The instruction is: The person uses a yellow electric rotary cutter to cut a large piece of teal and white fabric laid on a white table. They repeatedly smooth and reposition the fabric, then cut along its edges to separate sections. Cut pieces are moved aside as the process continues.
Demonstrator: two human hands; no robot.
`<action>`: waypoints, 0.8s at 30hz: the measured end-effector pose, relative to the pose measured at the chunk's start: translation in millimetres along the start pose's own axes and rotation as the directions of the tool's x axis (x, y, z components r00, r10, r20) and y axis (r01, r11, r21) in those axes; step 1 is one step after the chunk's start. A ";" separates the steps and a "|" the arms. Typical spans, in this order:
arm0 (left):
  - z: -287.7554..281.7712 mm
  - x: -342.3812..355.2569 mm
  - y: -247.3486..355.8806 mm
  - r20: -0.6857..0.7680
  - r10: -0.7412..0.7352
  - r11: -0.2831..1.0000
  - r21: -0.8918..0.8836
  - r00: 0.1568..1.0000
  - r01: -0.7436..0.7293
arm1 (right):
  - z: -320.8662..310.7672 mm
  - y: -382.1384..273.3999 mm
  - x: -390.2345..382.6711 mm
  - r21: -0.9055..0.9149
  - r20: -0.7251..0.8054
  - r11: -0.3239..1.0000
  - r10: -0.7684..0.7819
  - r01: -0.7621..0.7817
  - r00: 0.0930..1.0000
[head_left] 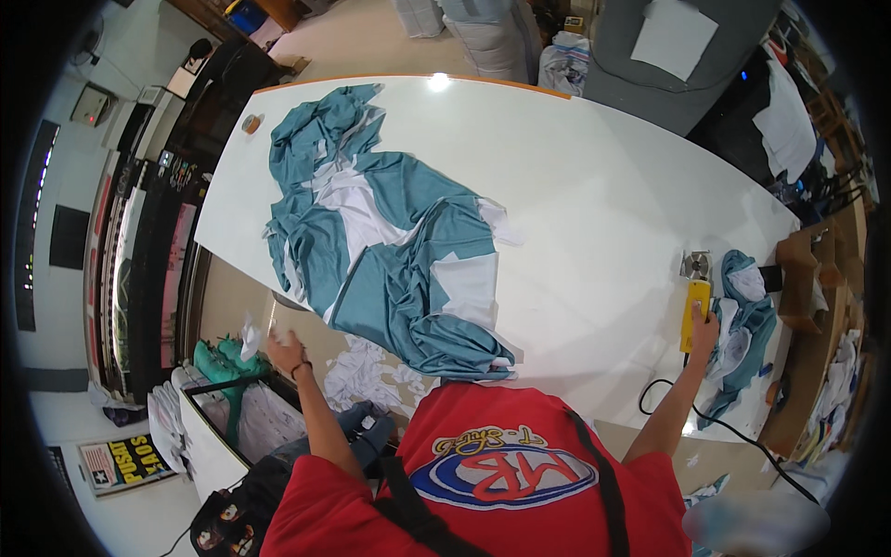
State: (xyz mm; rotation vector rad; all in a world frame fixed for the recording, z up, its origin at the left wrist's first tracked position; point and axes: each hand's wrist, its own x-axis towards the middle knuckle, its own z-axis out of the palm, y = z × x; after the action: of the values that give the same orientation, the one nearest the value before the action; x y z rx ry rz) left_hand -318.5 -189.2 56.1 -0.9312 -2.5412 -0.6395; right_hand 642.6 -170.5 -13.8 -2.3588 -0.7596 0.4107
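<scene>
My right hand (705, 332) is wrapped round the yellow body of an electric rotary cutter (696, 302). Its round metal blade end (696, 265) points away from me on the white table, and a black cord trails back from it. Beside the cutter lies a smaller bundle of teal and white fabric (742, 320). My left hand (287, 351) is out past the table's near left edge, fingers apart. A white scrap (249, 339) is just left of those fingers, apart from them. A large crumpled spread of teal and white fabric (390, 251) covers the table's left part.
White offcuts (357, 376) litter the floor below the left edge of the table (594, 232). An open-topped bin (209, 422) with green cloth (223, 362) stands at left. A roll of tape (251, 123) sits at the far left corner. Cardboard boxes (817, 278) border the right end.
</scene>
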 end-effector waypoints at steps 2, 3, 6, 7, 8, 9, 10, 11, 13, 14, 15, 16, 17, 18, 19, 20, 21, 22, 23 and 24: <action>14.9 -45.9 0.2 0.434 0.187 0.950 -0.308 0.881 -0.049 | 2.6 -11.8 -15.2 -0.241 -0.212 0.957 -0.214 0.161 0.953; 18.4 -71.1 -13.4 0.532 0.318 0.905 -0.418 0.784 -0.083 | 14.1 -36.7 -38.7 -0.402 -0.246 0.873 -0.393 0.276 0.886; 7.9 -150.4 75.3 0.577 0.538 0.822 -0.522 0.614 -0.228 | 52.4 -84.8 -121.1 -0.105 -0.155 0.875 -0.483 0.472 0.862; 9.3 -164.6 82.1 0.479 0.644 0.750 -0.550 0.597 -0.367 | 71.2 -108.0 -152.2 0.218 0.200 0.937 -0.316 0.272 0.928; 9.2 -174.9 92.1 0.500 0.629 0.762 -0.548 0.596 -0.344 | 86.2 -133.1 -191.8 0.243 0.394 0.923 -0.374 0.297 0.840; 10.0 -181.9 108.1 0.518 0.619 0.769 -0.553 0.591 -0.320 | 104.4 -146.7 -226.0 0.273 0.616 0.938 -0.341 0.213 0.710; 11.8 -186.6 117.3 0.539 0.604 0.779 -0.554 0.587 -0.292 | 114.2 -165.4 -261.2 0.170 0.694 0.916 -0.372 0.362 0.616; 15.4 -187.4 125.0 0.513 0.633 0.760 -0.552 0.579 -0.342 | 121.6 -180.9 -291.6 0.077 0.770 0.858 -0.375 0.508 0.516; 19.6 -183.2 137.0 0.520 0.641 0.736 -0.624 0.564 -0.262 | 124.7 -202.5 -328.5 0.065 0.799 0.702 -0.462 0.709 0.385; 20.2 -177.8 140.8 0.522 0.650 0.720 -0.656 0.553 -0.228 | 131.2 -196.8 -327.5 0.065 0.808 0.685 -0.463 0.725 0.364; 17.6 -168.1 147.6 0.545 0.638 0.708 -0.694 0.544 -0.135 | 144.9 -184.2 -321.0 0.065 0.815 0.671 -0.463 0.738 0.349; 12.0 -156.1 155.7 0.567 0.627 0.690 -0.723 0.535 -0.041 | 153.1 -175.8 -310.8 0.066 0.821 0.655 -0.465 0.753 0.332; 6.9 -148.7 155.2 0.592 0.604 0.674 -0.737 0.534 0.056 | 152.2 -173.2 -294.6 0.028 0.791 0.698 -0.453 0.716 0.411; 6.1 -142.4 151.5 0.585 0.622 0.684 -0.729 0.520 0.001 | 152.3 -154.1 -265.7 0.058 0.755 0.746 -0.467 0.664 0.459; 7.2 -134.0 147.5 0.577 0.646 0.688 -0.724 0.500 -0.054 | 150.4 -133.1 -231.6 -0.007 0.663 0.724 -0.513 0.689 0.546; 7.9 -128.3 138.6 0.575 0.661 0.696 -0.710 0.482 -0.107 | 136.1 -132.0 -197.9 -0.096 0.644 0.797 -0.407 0.596 0.648; 11.2 -125.6 140.3 0.549 0.710 0.671 -0.718 0.441 -0.185 | 124.1 -104.5 -157.5 -0.104 0.464 0.781 -0.510 0.616 0.724; 14.8 -125.1 136.0 0.529 0.747 0.647 -0.716 0.402 -0.262 | 106.7 -100.6 -125.4 -0.153 0.366 0.813 -0.482 0.562 0.796; 16.5 -124.6 131.1 0.513 0.777 0.624 -0.705 0.365 -0.337 | 84.7 -113.3 -105.6 -0.119 0.329 0.885 -0.393 0.451 0.858; 16.3 -125.1 130.4 0.497 0.797 0.601 -0.707 0.343 -0.372 | 66.0 -123.1 -95.3 -0.191 0.219 0.932 -0.265 0.308 0.939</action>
State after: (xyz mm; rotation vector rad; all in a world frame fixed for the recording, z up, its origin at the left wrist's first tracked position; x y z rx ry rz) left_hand -143.6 -155.8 21.2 -2.7628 -2.2629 -0.7006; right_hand 486.2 -118.9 24.7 -2.3814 -1.2837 0.4463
